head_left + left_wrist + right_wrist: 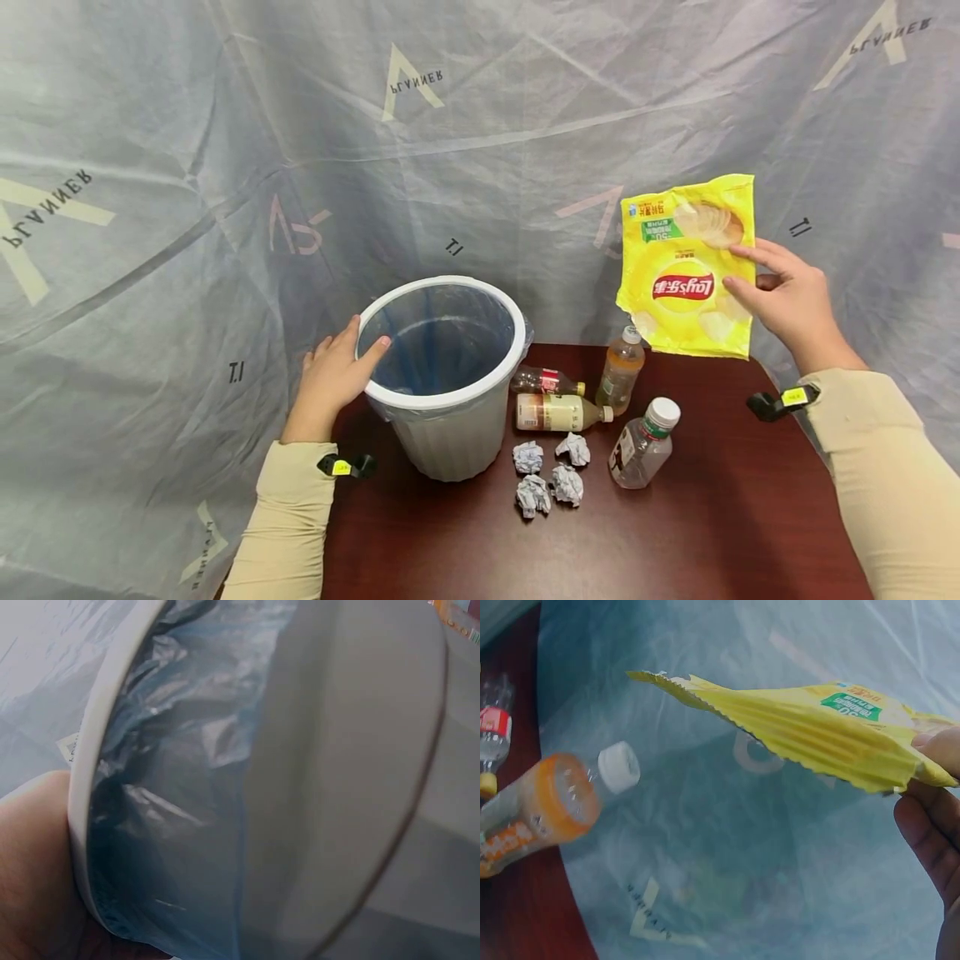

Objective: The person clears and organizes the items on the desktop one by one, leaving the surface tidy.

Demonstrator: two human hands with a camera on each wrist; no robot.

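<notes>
Head camera: above the bench (675, 542), facing forward and down. Left wrist camera: close against the outer wall of the bin (352, 712). Right wrist camera: near the yellow bag (802, 727), viewing it nearly edge-on. Head view shares bin with left, bag with right.

The packet (686, 262) looks like smooth film, the bin (457, 442) matt plastic, the balls (567, 485) rough paper.
</notes>
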